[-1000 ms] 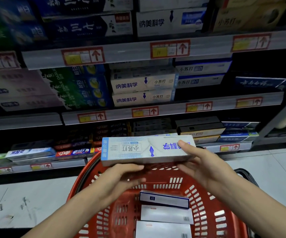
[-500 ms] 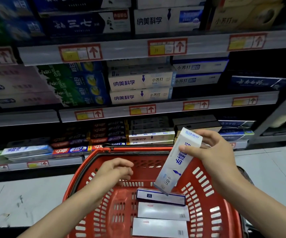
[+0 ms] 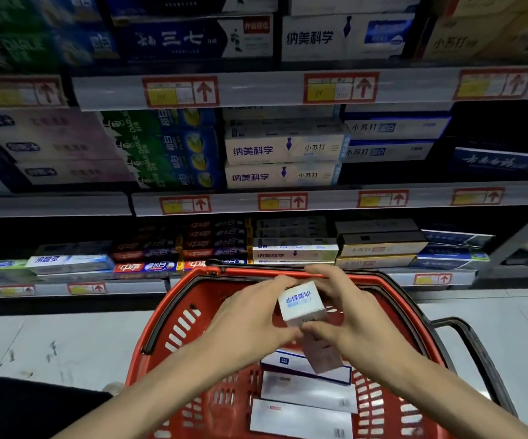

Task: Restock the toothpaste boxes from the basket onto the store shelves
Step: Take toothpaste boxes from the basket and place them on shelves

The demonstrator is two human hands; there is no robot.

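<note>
A white toothpaste box with blue print [image 3: 302,304] stands nearly on end above the red basket [image 3: 174,315], its end face toward me. My left hand [image 3: 250,321] grips its left side and my right hand [image 3: 348,315] grips its right side and lower part. Three more white boxes [image 3: 307,397] lie flat in the basket below. Matching white and blue boxes [image 3: 283,150] are stacked on the middle shelf straight ahead, and another box of that kind [image 3: 294,253] sits on the lowest shelf behind the basket.
Shelf rails with red and yellow price tags [image 3: 283,201] run across the view. Green boxes [image 3: 161,150] fill the middle shelf left of the white stack. A dark gap [image 3: 493,128] lies at the middle shelf's right. Pale floor tiles [image 3: 50,343] surround the basket.
The box has swung from lying level in both hands to hanging from the right hand, then to standing on end. My left hand let go, then came back to grip it.
</note>
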